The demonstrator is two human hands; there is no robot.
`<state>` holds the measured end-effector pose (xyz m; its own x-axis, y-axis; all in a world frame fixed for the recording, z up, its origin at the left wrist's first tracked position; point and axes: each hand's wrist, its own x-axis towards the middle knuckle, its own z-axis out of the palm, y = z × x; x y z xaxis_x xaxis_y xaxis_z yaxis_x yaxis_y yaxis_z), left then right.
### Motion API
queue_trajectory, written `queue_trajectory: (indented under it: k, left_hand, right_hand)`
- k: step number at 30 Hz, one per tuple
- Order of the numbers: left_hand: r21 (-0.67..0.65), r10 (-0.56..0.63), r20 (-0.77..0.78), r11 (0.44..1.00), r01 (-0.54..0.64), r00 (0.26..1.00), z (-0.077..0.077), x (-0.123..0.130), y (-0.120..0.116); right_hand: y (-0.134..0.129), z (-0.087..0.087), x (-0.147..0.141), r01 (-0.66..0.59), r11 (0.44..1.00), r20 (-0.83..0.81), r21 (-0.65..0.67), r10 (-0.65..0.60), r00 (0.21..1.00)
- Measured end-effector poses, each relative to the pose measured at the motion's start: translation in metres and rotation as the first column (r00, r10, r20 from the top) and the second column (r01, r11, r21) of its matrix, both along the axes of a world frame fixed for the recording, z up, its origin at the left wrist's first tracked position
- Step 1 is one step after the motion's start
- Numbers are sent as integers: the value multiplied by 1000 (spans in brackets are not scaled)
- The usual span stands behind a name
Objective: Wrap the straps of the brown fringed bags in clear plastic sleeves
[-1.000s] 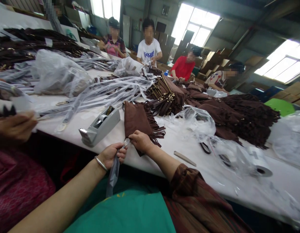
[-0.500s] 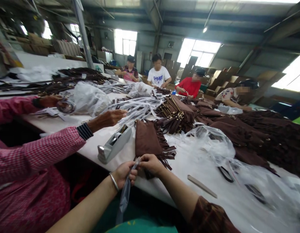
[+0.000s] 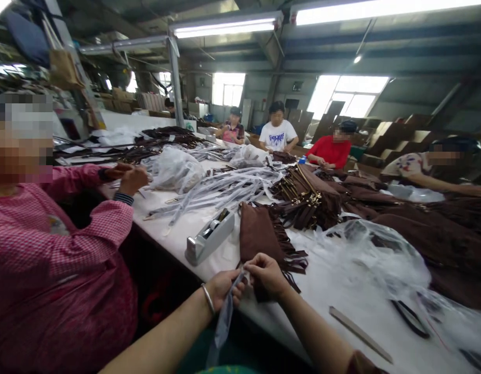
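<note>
My left hand [image 3: 226,289], with a bracelet at the wrist, is closed around a plastic-wrapped strap [image 3: 224,323] that hangs down past the table edge. The fingertips of my right hand [image 3: 265,274] pinch the strap's upper end, close beside the left fingers. Just beyond my hands a brown fringed bag [image 3: 259,234] lies flat on the white table [image 3: 303,317]. To its left stands a grey tape dispenser [image 3: 210,237]. What the wrapped end looks like between my fingertips is too small to tell.
At the left, a person in a pink checked sleeve [image 3: 80,252] works with both hands raised. Wrapped straps [image 3: 225,189] and brown bags [image 3: 314,195] are piled behind. Clear plastic [image 3: 384,254] and a flat strip [image 3: 359,333] lie right. Several people sit across the table.
The view has swung left, so the scene sits further right. The neighbouring person's hands have come together. My hands keep their hold on the wrapped strap.
</note>
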<state>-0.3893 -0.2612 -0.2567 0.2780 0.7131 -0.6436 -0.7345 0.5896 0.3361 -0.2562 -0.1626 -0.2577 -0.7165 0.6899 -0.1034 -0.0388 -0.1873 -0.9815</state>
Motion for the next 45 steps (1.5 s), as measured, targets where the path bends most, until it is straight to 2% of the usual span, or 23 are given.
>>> queue_trajectory:
  k: [2, 5, 7, 8, 9, 10, 12, 13, 15, 17, 18, 20, 22, 24, 28, 31, 36, 39, 41, 45]
  left_hand:
    - [-6, 12, 6, 1000, -12, 1000, 1, 1, -2]
    - [26, 40, -92, 999, -37, 995, 3, 4, -4]
    - [107, 64, -317, 994, -31, 946, 4, 8, -4]
    - [157, 74, -478, 988, 2, 876, 5, 9, -4]
    - [202, 86, -641, 978, 60, 762, 7, 10, -4]
    - [237, 109, -779, 963, 130, 617, 9, 11, -5]
    - [275, 192, -935, 923, 268, 300, 12, 11, -7]
    - [282, 243, -957, 905, 318, 157, 13, 10, -9]
    - [263, 314, -946, 886, 381, -79, 12, 10, -13]
    - [195, 319, -911, 891, 409, -261, 9, 11, -18]
    - [164, 310, -895, 898, 409, -321, 7, 11, -20]
    - [159, 321, -866, 903, 399, -382, 1, 12, -24]
    - [191, 368, -829, 894, 405, -422, -4, 13, -26]
    - [183, 404, -770, 881, 436, -495, -8, 13, -26]
    - [-1, 349, -597, 900, 435, -723, -14, 15, -25]
    - [-56, 335, -476, 911, 408, -813, -17, 15, -23]
    - [-62, 310, -438, 926, 373, -844, -21, 13, -21]
    - [-63, 299, -457, 928, 366, -837, -23, 12, -22]
    - [-61, 304, -461, 926, 372, -834, -24, 12, -22]
    - [-35, 318, -454, 927, 373, -833, -25, 15, -19]
  right_hand:
    - [0, 4, 1, -2, 1000, 34, 23, 1, 999]
    - [3, 7, 6, 84, 990, 154, 111, -100, 983]
    - [6, 8, 11, 89, 984, 273, 153, -129, 953]
    - [8, 9, 13, 78, 984, 316, 157, -125, 940]
    - [9, 10, 15, 67, 986, 342, 154, -117, 933]
    - [10, 11, 17, 62, 986, 352, 152, -113, 929]
    - [13, 12, 19, 52, 982, 355, 180, -114, 928]
    - [14, 12, 19, 42, 975, 360, 217, -120, 925]
    - [15, 12, 18, 6, 937, 381, 348, -148, 913]
    - [15, 11, 17, -36, 865, 383, 501, -184, 905]
    - [14, 11, 16, -56, 825, 378, 562, -196, 905]
    - [11, 12, 13, -94, 770, 371, 631, -194, 908]
    - [7, 14, 10, -149, 749, 396, 645, -162, 904]
    - [4, 15, 6, -225, 733, 452, 642, -125, 883]
    - [-1, 17, -2, -321, 693, 563, 645, -147, 813]
    - [-5, 20, -7, -343, 687, 586, 640, -149, 796]
    - [-11, 21, -9, -361, 679, 565, 639, -95, 820]
    - [-6, 17, -3, -229, 715, 537, 660, -236, 810]
    - [-3, 15, 0, -179, 720, 535, 670, -303, 789]
    - [-7, 17, -2, -298, 691, 604, 658, -248, 757]
